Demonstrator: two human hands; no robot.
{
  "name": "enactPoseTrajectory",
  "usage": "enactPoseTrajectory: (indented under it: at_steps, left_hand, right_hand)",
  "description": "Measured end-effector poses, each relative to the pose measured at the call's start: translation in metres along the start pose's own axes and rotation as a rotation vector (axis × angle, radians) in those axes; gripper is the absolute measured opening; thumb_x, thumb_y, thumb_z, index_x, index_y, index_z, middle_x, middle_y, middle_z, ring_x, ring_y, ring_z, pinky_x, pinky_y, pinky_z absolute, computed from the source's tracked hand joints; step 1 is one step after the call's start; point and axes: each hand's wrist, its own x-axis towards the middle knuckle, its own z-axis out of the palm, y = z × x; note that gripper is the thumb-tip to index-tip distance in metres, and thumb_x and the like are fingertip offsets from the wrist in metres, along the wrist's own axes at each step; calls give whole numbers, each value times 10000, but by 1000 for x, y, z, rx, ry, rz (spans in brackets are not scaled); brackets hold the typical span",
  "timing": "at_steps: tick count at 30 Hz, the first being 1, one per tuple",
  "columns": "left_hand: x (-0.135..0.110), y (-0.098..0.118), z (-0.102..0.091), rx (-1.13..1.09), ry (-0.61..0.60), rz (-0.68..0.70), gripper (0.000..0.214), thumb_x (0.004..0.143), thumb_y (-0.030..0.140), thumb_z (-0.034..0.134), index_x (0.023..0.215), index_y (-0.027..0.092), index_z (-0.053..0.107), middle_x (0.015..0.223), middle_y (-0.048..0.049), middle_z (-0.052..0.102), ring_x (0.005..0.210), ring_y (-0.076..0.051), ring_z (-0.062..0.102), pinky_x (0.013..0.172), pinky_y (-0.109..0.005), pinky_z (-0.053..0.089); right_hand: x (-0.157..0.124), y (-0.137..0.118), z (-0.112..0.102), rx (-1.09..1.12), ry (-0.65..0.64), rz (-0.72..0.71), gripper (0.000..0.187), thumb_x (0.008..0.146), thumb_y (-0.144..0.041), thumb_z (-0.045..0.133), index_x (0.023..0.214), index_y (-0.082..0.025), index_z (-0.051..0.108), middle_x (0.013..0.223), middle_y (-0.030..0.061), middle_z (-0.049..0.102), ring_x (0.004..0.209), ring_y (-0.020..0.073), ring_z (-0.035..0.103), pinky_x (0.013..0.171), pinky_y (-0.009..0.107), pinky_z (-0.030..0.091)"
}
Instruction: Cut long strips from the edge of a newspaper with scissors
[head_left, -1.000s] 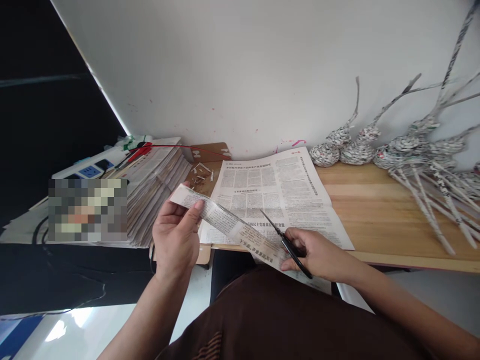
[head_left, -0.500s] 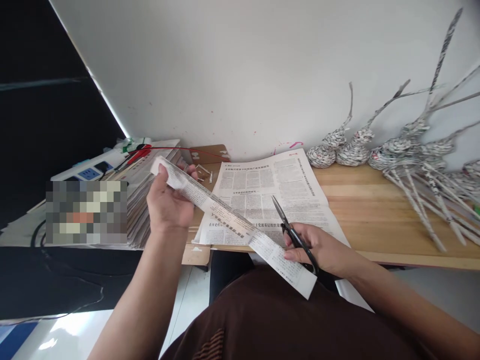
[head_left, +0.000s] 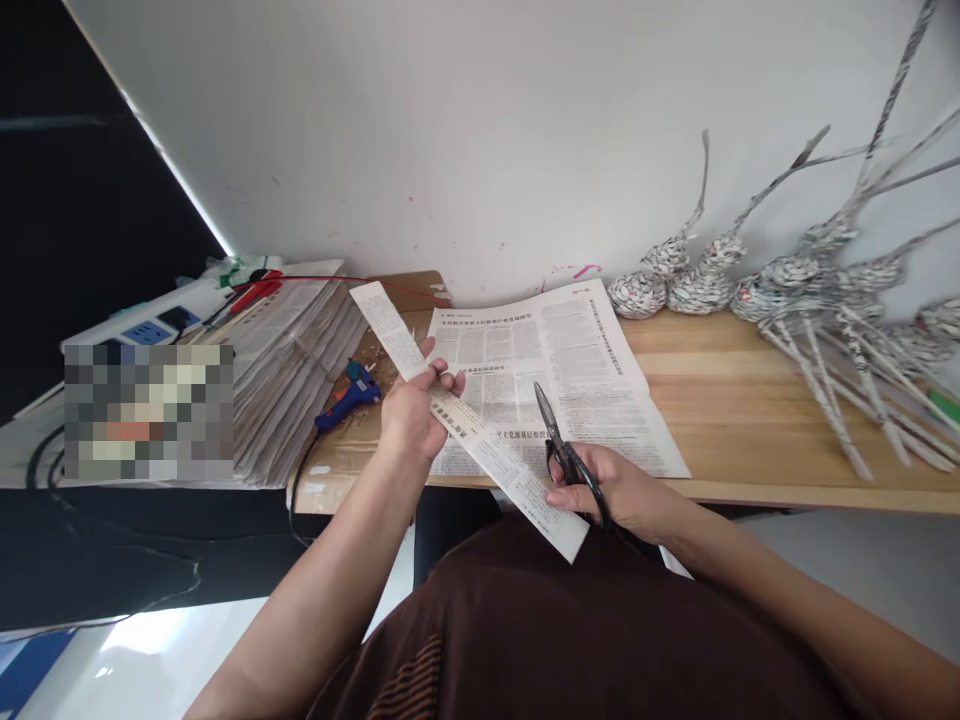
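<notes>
A long cut newspaper strip [head_left: 487,455] runs diagonally in front of me over the table's front edge. My left hand [head_left: 415,410] is closed on it near its middle, thumb on top. My right hand [head_left: 611,492] grips black scissors [head_left: 564,452], blades closed and pointing up and away, while its fingertips also pinch the strip's lower end. Under both hands an open newspaper sheet [head_left: 547,370] lies flat on the wooden table [head_left: 750,400].
A thick stack of newspapers [head_left: 292,340] sits at the left with a white power strip [head_left: 150,320] and red and black wires behind it. A blue glue gun [head_left: 349,392] lies on cardboard. Rolled-newspaper figures and sticks [head_left: 810,290] crowd the right back by the white wall.
The strip has come free of the sheet. My left hand slid from the strip's upper end down to its middle and moved right. The glue gun came into view.
</notes>
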Motion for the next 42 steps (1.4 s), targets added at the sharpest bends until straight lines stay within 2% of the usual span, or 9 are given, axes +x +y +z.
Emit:
enactPoseTrajectory:
  at_steps: [4,10,17,20,23,27,33,36,42]
  left_hand:
    - [2,9,12,80,99,-31,215,884,74,476,1017,162,621,650,43,480,413,-50,360,405,-172,338]
    - [4,13,25,176,223,26,217,974,322,477,840,175,565,645,54,445,402,-53,333,383,-190,280]
    - [1,3,54,129,237,60,362,948,456,537,720,177,510,643,37,453,487,-74,448,465,-202,396]
    - [8,3,60,66,227,75,267,977,372,511,802,176,560,733,-10,573,661,-117,594,633,-226,502]
    - [19,0,50,156,104,17,75,948,222,562,941,166,612,836,-34,655,770,-121,635,741,-228,513]
    - [14,-19,18,361,-37,-222,281,838,137,682,1111,169,624,852,-33,695,722,-117,637,725,-257,513]
    - [-25,-49,-16,502,-369,-545,306,715,306,827,917,99,728,830,-121,730,669,-199,675,641,-340,562]
    - [-31,-55,-18,513,-389,-508,305,681,333,848,867,121,730,788,-91,723,634,-171,662,616,-309,560]
    - [-29,-72,-9,462,-206,-238,332,662,368,846,845,150,676,762,-75,718,633,-173,655,608,-299,535]
  right_hand:
    - [-2,2,2,-145,81,-32,378,690,-417,824,848,-205,554,719,-40,552,642,119,480,584,240,380]
    - [-16,-11,4,-614,402,-274,335,749,-421,777,745,-238,496,679,-33,606,611,144,500,587,270,384]
    - [4,-15,30,-640,332,-362,318,711,-349,801,765,-233,510,727,-40,655,648,144,570,608,265,398]
    - [18,-7,32,-384,331,-305,253,760,-311,740,775,-222,504,717,-29,635,640,138,572,594,264,420]
    - [25,-5,29,15,304,-145,280,735,-344,756,818,-214,523,653,-49,595,544,109,539,500,234,427]
    - [27,-10,24,236,351,-42,336,677,-368,792,815,-212,529,567,-80,548,405,69,429,340,187,288]
    - [31,-11,21,305,324,-24,413,603,-349,861,795,-208,524,540,-96,528,397,63,443,318,165,290]
    - [30,-9,19,275,282,-68,410,612,-330,867,801,-199,527,553,-97,528,384,51,427,302,163,264]
    - [18,-4,18,195,293,-59,425,643,-325,867,851,-202,517,608,-76,587,429,80,546,317,164,290]
